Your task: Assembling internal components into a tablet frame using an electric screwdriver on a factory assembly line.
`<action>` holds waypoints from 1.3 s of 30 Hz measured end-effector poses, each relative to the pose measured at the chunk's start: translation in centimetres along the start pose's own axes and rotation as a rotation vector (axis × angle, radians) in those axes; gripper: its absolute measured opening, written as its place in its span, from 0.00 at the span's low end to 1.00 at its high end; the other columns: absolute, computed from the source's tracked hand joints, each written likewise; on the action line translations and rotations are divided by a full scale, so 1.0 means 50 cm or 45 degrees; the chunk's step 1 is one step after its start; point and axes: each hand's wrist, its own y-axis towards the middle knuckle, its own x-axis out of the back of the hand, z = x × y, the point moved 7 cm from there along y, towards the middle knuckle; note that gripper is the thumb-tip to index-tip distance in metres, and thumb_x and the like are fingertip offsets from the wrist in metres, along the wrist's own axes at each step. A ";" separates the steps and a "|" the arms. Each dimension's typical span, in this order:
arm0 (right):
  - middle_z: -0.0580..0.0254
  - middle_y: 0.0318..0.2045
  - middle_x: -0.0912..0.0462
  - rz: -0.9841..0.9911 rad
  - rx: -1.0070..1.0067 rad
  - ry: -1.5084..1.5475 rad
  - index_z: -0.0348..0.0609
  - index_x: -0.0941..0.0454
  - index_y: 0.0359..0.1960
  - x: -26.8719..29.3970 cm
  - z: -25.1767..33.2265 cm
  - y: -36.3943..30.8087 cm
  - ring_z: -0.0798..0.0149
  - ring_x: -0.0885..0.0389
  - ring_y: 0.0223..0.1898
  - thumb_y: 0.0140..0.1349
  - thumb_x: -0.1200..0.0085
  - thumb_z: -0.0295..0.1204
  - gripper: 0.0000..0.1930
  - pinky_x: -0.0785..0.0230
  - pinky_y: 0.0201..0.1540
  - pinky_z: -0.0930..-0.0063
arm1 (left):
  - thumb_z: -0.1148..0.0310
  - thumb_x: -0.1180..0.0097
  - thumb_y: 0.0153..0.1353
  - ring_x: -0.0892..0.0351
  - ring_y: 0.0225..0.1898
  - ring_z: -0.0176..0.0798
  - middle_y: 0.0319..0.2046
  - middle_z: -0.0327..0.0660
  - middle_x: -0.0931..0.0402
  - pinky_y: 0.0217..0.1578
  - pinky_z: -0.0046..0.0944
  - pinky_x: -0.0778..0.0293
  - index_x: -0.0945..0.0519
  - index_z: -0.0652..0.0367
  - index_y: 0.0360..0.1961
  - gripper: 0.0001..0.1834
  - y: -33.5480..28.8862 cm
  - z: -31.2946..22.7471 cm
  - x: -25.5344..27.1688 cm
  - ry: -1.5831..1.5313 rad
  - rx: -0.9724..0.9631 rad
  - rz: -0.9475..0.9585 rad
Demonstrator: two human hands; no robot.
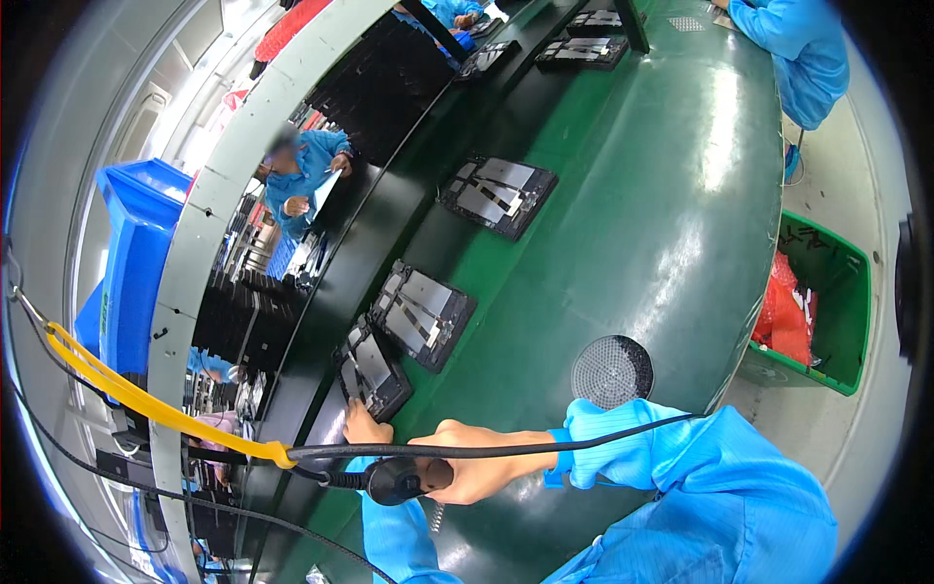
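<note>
While the left hand (pixel 366 425) rests fingers on the lower edge of the nearest opened tablet-like device (pixel 374 372), the right hand (pixel 486 471) is closed around a black handheld tool (pixel 396 481). Head view: cannot tell whether the left hand grips the device or only steadies it. Device lies toward the left side of the green tabletop (pixel 545 282), silver plates and dark strips showing inside. Just beyond it, a second opened device (pixel 424 315) lies close alongside — contact between the two unclear. Third device (pixel 500 197) farther up, well apart from that pair. Black cable (pixel 506 449) passes in front of the right hand; yellow strap (pixel 161 407) runs up from it to the far left. Round perforated disc (pixel 611 372) lies just beyond the right sleeve. Off the tabletop's right edge — green bin (pixel 861 282) holding red wrap (pixel 784 316).
</note>
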 end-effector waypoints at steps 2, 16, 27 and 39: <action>0.63 0.14 0.27 0.125 -0.128 0.060 0.35 0.33 0.25 -0.018 -0.009 0.003 0.72 0.30 0.15 0.45 0.45 0.19 0.08 0.39 0.18 0.75 | 0.75 0.47 0.33 0.32 0.55 0.53 0.55 0.49 0.32 0.52 0.51 0.34 0.29 0.62 0.50 0.34 -0.009 0.038 0.019 -0.022 0.169 -0.158; 0.72 0.13 0.29 -0.262 -0.116 -0.104 0.38 0.28 0.27 0.152 0.027 0.000 0.82 0.33 0.17 0.45 0.36 0.24 0.11 0.41 0.18 0.81 | 0.80 0.44 0.35 0.25 0.48 0.54 0.42 0.49 0.23 0.54 0.54 0.34 0.24 0.64 0.42 0.25 -0.287 -0.120 0.243 -0.556 -0.330 -0.911; 0.65 0.29 0.19 -0.641 -0.018 -0.181 0.36 0.21 0.32 0.241 0.007 0.007 0.78 0.24 0.27 0.48 0.36 0.19 0.09 0.32 0.28 0.83 | 0.77 0.39 0.35 0.24 0.48 0.55 0.43 0.48 0.23 0.54 0.63 0.39 0.23 0.64 0.38 0.22 -0.567 -0.285 0.238 -0.945 -0.711 -0.381; 0.64 0.17 0.22 -0.654 -0.284 -0.275 0.35 0.25 0.30 0.286 -0.014 -0.120 0.74 0.26 0.15 0.46 0.34 0.20 0.12 0.33 0.18 0.82 | 0.63 0.28 0.36 0.21 0.42 0.47 0.36 0.44 0.20 0.47 0.48 0.31 0.21 0.64 0.36 0.25 -0.543 -0.353 0.205 -1.168 -0.510 -0.114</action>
